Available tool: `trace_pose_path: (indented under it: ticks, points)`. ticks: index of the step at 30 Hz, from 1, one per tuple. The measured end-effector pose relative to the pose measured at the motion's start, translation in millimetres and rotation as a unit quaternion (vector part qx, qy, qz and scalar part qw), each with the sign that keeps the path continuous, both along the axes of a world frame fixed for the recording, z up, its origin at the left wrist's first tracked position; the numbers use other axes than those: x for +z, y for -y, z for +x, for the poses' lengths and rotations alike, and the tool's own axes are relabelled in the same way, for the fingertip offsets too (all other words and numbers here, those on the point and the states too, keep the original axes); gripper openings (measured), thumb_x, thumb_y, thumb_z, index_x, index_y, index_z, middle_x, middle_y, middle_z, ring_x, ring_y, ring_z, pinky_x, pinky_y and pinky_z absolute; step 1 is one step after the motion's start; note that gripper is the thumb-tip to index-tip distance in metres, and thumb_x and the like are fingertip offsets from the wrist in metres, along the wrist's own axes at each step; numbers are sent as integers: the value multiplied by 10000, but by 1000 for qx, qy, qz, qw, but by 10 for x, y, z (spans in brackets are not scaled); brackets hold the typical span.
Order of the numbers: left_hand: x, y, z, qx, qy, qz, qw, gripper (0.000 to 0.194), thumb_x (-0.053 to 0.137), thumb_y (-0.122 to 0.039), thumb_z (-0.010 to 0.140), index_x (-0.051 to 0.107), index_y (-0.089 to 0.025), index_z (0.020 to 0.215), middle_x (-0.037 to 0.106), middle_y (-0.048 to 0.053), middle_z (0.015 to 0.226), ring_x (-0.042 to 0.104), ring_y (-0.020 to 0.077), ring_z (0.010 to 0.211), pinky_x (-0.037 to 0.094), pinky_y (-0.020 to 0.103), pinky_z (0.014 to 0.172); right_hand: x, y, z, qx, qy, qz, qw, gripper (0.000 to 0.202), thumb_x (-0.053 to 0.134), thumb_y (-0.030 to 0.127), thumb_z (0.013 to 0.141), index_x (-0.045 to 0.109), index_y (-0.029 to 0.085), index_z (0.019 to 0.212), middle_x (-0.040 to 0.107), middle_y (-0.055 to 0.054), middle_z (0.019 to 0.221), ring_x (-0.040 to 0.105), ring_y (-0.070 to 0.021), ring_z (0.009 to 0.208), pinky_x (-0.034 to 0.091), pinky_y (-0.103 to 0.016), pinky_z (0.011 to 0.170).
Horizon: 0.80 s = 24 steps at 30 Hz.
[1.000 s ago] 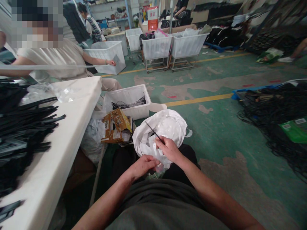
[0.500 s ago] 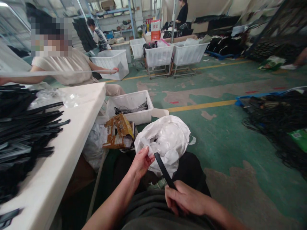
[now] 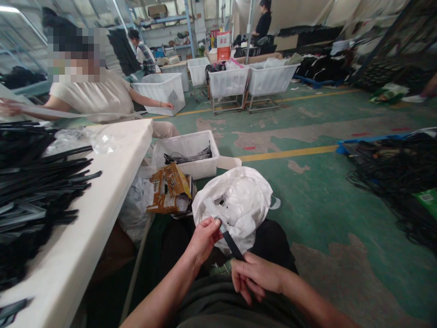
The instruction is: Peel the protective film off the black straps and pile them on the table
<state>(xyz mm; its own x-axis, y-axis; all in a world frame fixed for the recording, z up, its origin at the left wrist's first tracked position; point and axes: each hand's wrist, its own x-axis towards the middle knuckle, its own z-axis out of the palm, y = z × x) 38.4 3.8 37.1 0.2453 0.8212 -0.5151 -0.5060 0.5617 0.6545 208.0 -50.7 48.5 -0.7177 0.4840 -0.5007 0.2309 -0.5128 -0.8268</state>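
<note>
A flat black strip [image 3: 233, 246] slants between my two hands above my lap. My right hand [image 3: 256, 276] is closed around its lower end, with the other fingers curled loosely. At the upper end, my left hand [image 3: 205, 238] pinches the strip's tip between thumb and finger. A pale, see-through piece shows at that tip; whether it is wrapped round the strip I cannot tell. Just beyond my fingers sits a white sack [image 3: 244, 193], its mouth wide and full of white, clear plastic pieces.
To the left, a white table [image 3: 112, 191] carries heaps of black strips [image 3: 51, 182]. A white bin [image 3: 201, 168] and a torn brown bag [image 3: 167, 191] stand beside it. A co-worker [image 3: 99, 98] sits across, holding a pale strip. Black cords [image 3: 392, 168] lie piled at right.
My left fingers have come onto the black strip's upper tip, which was apart from them before. The strip has shifted slightly down and left. The co-worker's pale strip has dropped a little.
</note>
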Motion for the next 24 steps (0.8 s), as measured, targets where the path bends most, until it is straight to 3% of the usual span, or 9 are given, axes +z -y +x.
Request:
trace_pose_path:
  ticks: [4, 7, 9, 12, 15, 18, 24]
  points:
    - [-4, 178, -43, -2, -15, 33, 999, 372, 871, -395, 596, 600, -140, 596, 569, -18, 537, 494, 92, 515, 406, 230, 561, 101, -73, -83, -26, -9, 36, 999, 595, 348, 646, 931, 605, 123, 809, 643, -36, 639, 440, -62, 354, 370, -174, 400]
    - [148, 135, -333, 83, -59, 116, 988, 291, 850, -376, 629, 677, -145, 665, 630, -1, 626, 531, 115, 613, 423, 238, 638, 261, -71, -88, -77, 35, 163, 983, 406, 473, 526, 952, 614, 148, 999, 684, -53, 864, 621, -121, 596, 452, -207, 559]
    - [289, 89, -593, 149, -104, 165, 969, 267, 853, -366, 622, 697, -154, 672, 643, -4, 642, 523, 112, 627, 419, 229, 648, 354, -48, -66, -103, 63, 223, 967, 312, 492, 445, 959, 615, 160, 923, 681, -40, 839, 654, -154, 701, 483, -230, 643]
    - [412, 158, -845, 173, -144, 187, 956, 268, 855, -358, 619, 676, -158, 621, 606, -18, 582, 473, 96, 568, 386, 218, 584, 423, -42, -103, -90, 100, 245, 960, 352, 416, 408, 979, 562, 174, 760, 642, -5, 647, 625, -139, 569, 459, -215, 553]
    - [345, 391, -821, 131, -131, 163, 969, 264, 836, -365, 648, 677, -155, 646, 590, -13, 573, 464, 99, 548, 375, 226, 555, 437, -98, -307, -61, 128, 267, 953, 314, 395, 370, 979, 575, 183, 803, 609, 25, 585, 564, -112, 469, 406, -197, 475]
    - [222, 611, -759, 111, -116, 138, 977, 234, 820, -344, 677, 689, -152, 698, 607, -3, 606, 479, 103, 563, 384, 231, 558, 443, -175, -550, -32, 109, 290, 950, 302, 390, 351, 983, 590, 182, 832, 619, 18, 610, 570, -111, 488, 409, -193, 488]
    - [221, 721, -1088, 274, -97, 65, 955, 317, 890, -322, 574, 708, -152, 772, 647, 3, 698, 530, 99, 623, 432, 213, 605, 552, -253, -627, 34, 139, 306, 941, 278, 463, 341, 954, 565, 191, 744, 643, 15, 637, 596, -116, 520, 409, -206, 537]
